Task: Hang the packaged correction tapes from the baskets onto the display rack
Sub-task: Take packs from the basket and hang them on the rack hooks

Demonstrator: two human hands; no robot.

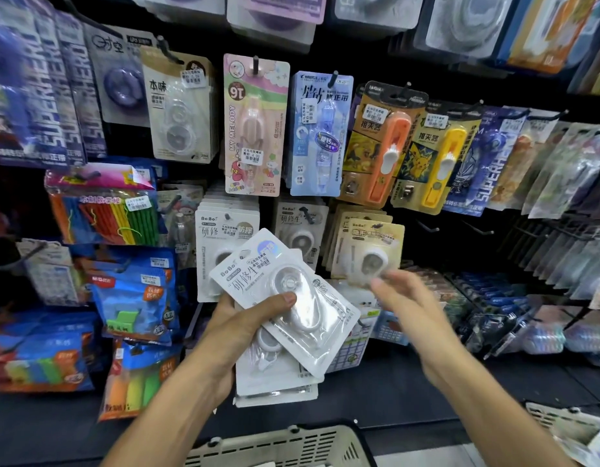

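The left hand holds a fanned stack of white BoBo correction tape packs, thumb clamped over the top blister, just in front of the matching BoBo rows on the display rack. The right hand, blurred, has loose fingers and an empty grip near the cream packs. The basket sits below. Risk: the slick fanned packs could slide out of the one-thumb hold, or a pack's hang-hole could miss its peg

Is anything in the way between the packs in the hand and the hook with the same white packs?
Nothing visible blocks the way. The left hand holds the white packs just below and in front of the matching hanging packs. The right hand is off to the side, blurred, not between them.
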